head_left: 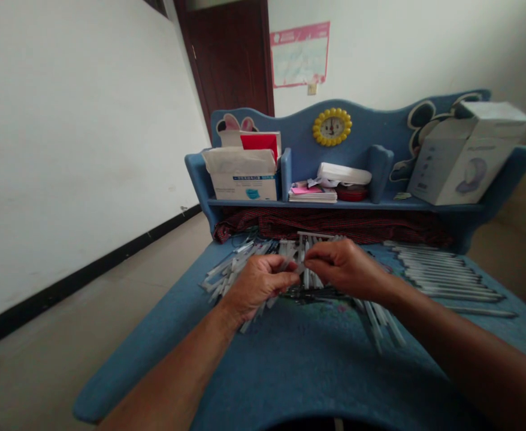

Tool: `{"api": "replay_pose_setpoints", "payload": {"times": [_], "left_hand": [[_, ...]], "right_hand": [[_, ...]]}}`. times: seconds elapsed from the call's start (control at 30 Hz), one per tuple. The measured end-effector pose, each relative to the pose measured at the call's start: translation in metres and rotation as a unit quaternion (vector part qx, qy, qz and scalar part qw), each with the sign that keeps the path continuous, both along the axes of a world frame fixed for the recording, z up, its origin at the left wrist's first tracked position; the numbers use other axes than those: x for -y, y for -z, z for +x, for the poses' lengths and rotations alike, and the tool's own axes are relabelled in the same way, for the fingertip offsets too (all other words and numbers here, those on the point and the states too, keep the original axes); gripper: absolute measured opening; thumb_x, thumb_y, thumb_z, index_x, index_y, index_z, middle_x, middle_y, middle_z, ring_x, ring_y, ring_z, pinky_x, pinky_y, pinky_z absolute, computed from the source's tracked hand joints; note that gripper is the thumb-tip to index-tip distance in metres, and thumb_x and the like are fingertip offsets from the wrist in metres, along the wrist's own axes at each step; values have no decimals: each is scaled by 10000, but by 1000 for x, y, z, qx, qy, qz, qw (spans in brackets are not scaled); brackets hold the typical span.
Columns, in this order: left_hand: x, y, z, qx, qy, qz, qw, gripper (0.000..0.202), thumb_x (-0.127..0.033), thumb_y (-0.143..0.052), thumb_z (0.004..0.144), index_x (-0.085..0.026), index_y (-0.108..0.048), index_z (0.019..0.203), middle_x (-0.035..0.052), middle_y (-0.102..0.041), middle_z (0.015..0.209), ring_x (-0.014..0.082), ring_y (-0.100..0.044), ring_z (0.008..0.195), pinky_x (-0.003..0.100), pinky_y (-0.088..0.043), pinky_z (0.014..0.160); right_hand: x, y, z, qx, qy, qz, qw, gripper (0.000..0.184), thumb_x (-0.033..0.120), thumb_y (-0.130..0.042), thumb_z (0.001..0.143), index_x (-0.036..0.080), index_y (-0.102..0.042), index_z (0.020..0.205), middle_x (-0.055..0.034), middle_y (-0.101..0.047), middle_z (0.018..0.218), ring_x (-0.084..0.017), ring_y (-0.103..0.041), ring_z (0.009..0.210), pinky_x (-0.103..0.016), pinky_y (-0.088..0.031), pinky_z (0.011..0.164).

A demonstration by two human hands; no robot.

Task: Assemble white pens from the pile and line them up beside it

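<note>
My left hand (259, 282) is closed, thumb and forefinger pinching a small translucent white piece (301, 267) like a pen part. Close beside it on the right, my right hand (341, 264) has its fingertips pinched together at the piece's other side; what they grip is too small to make out. Under and behind the hands lie many slim white tubes resembling pen barrels. One loose heap (224, 272) is left of my left hand, and a few more tubes (380, 320) lie below my right wrist. Dark thin pieces (310, 294) lie between the hands.
At the right, finished-looking pens (447, 272) lie in a row on the blue desk (290, 371). A dark red checked cloth (335, 222) is bunched under the shelf. On the shelf stand a mask box (245, 187), papers (312, 195) and a large white box (460, 158).
</note>
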State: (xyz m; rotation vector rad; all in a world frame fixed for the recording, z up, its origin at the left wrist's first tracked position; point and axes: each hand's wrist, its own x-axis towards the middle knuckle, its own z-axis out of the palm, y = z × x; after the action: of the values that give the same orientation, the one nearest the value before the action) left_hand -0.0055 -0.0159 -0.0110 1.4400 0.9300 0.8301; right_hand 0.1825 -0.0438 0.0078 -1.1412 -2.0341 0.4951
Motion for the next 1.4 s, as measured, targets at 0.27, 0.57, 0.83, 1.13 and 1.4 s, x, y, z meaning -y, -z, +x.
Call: {"api": "replay_pose_setpoints", "payload": {"times": [0.27,0.57,0.83,1.13,1.4], "left_hand": [[4,2,7,122,-76,-13,989,236,-181,-739,605,-145,-559,753,-58,-504,567,24,-386,420,141,-237,365],[10,3,12,86,-78,16,993,238,-238,-758,611,-146,-585,745,-56,-526,567,34,-397,429,169,-282,404],[10,3,10,1,-45,82,996,284,-407,-598,778,-131,-662,773,-2,-552,537,78,-416,441,207,-260,405],[14,-3,9,-35,-41,166,985,280,-361,-542,827,-168,-698,698,4,-529,520,111,-414,466,232,-276,435],[12,1,12,24,-39,80,996,239,-349,-583,803,-139,-681,746,44,-625,616,101,-478,483,203,-293,407]], "right_hand": [[-4,23,-23,-258,-24,-141,956,182,328,-615,762,147,-602,782,44,-528,539,-75,-491,417,-184,-336,395],[1,19,-31,-303,30,-152,940,134,270,-597,743,140,-616,714,46,-524,501,-67,-479,431,-177,-363,416],[-7,14,-15,-315,8,-143,938,164,298,-597,748,136,-570,741,-5,-626,570,-122,-609,475,-196,-433,413],[-11,1,9,-247,-16,-77,966,141,227,-607,730,123,-677,795,22,-589,549,-68,-514,439,-189,-412,429],[-9,-7,20,-205,6,-64,977,148,227,-602,728,138,-709,778,16,-587,555,-67,-479,428,-190,-368,409]]}}
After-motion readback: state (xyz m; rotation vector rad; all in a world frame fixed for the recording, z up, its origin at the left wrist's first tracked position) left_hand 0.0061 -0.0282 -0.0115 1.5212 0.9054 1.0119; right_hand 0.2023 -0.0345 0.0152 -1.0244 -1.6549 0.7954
